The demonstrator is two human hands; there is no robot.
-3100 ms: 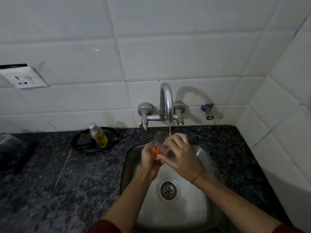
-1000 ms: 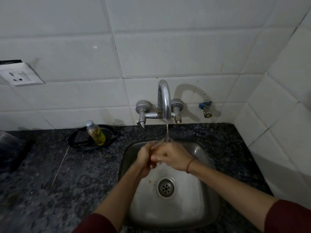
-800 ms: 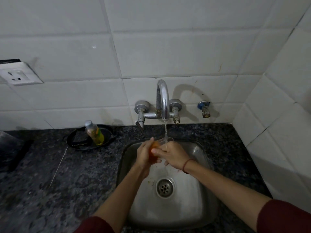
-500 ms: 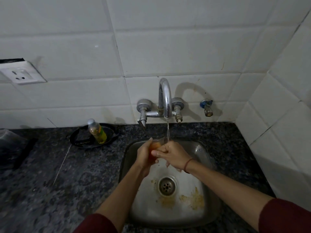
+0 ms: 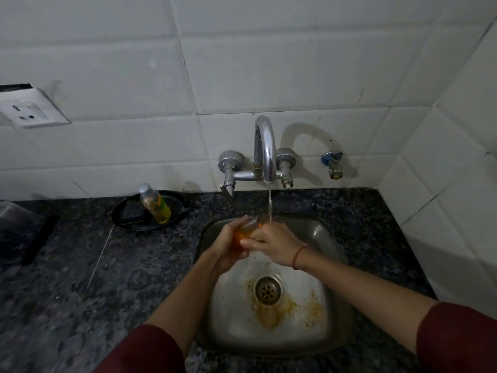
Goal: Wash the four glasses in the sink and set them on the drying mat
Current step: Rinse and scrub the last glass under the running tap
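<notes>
Item: clear drinking glass (image 5: 251, 224), orange residue inside. It is held over the far half of the square stainless-steel sink (image 5: 326, 238), under the thin water stream (image 5: 269, 203) from the curved chrome tap (image 5: 265, 146).
Left hand (image 5: 228, 247): fingers curled round the glass from the left.
Right hand (image 5: 273, 243): fingers wrapped across the glass from the right.
Sink floor: orange stains around the round metal drain (image 5: 268, 289).
Left, on the dark speckled stone counter (image 5: 80, 292): black oval tray (image 5: 126, 214) holding a small bottle of yellow liquid (image 5: 156, 205).
</notes>
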